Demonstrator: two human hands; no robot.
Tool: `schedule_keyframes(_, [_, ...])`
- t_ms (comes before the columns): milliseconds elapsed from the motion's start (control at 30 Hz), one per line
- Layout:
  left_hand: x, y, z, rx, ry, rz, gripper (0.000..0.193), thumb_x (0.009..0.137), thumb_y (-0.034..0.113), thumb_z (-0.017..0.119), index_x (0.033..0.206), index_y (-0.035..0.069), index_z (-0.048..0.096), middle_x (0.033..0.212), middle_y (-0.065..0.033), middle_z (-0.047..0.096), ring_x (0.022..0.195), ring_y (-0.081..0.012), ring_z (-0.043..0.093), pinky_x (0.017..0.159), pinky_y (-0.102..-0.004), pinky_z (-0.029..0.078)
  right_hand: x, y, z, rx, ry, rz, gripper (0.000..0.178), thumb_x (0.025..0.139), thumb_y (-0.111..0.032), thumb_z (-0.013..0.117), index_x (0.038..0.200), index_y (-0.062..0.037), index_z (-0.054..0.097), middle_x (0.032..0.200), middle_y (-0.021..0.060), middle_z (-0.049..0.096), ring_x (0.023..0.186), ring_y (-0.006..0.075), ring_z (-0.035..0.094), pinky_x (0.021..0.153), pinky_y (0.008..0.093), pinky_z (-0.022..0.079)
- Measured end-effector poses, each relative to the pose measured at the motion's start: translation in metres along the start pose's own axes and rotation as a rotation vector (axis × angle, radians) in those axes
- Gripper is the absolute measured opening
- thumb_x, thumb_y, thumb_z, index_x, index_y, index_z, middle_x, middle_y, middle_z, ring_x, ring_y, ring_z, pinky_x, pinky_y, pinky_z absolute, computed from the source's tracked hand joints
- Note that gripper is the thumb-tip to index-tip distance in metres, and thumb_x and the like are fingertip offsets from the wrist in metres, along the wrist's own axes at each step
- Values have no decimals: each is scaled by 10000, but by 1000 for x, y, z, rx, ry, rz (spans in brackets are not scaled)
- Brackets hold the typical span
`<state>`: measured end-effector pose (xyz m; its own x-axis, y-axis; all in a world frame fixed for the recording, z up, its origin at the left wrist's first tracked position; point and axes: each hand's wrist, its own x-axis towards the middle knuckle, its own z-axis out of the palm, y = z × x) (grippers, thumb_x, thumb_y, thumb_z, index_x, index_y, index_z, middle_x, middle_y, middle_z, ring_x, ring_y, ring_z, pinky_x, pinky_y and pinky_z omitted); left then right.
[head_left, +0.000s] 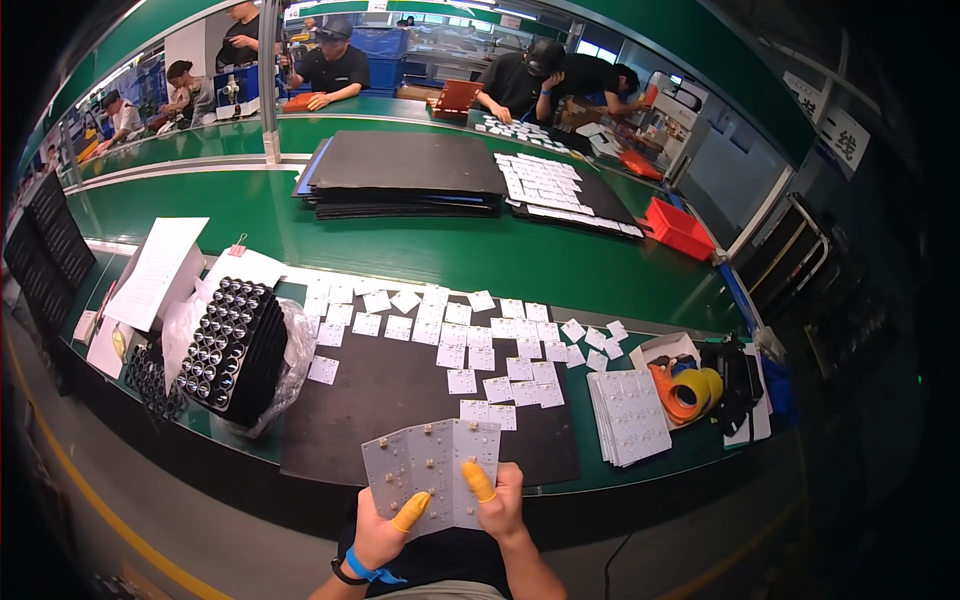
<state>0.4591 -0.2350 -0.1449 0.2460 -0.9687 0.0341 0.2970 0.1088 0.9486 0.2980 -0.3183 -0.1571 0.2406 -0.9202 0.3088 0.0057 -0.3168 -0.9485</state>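
A white circuit board panel [418, 457], dotted with small components, is held up at the table's near edge. Its strips lie at slight angles to each other along lines running toward me. My left hand [379, 528] grips the panel's left side, and my right hand [502, 505] its right side. Both thumbs wear yellow finger cots and press on the face; the other fingers are mostly hidden behind it. Beyond the panel, several small white square boards [451, 355] lie in uneven rows on a black mat [375, 410].
Right of the mat are a stack of white panels [630, 418] and tape rolls [690, 392]. A black tray of round cups [228, 340] stands left, wrapped in plastic. Farther back are stacked black sheets [405, 165], a red bin [678, 229] and several people working.
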Motion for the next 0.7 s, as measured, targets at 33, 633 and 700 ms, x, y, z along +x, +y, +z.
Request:
schedule_keyframes(33, [2,3,0,-34,-8,-6,330,919,129,743,1172,-61,650,1036,-97,731,902,-129,661,827,-290,537,-3,1,-2,107,-29,66,257,960,-175,644,796,22,662,665,3,613,585,97,558,553,281,429])
schedule_keyframes(633, [15,-39,-16,-418,-163,-193,677,856,308,783,1364,-58,526,1251,-139,663,1108,-216,646,982,-355,504,-10,-2,9,493,-54,371,294,1034,-235,539,907,-12,683,799,-55,602,713,31,504,626,227,394])
schedule_keyframes(700, [15,-35,-7,-455,-134,-182,678,865,304,778,1378,-53,517,1268,-142,654,1122,-219,640,991,-358,497,-9,11,8,473,25,409,304,1027,-233,546,858,-13,671,747,-71,568,666,23,462,590,229,368])
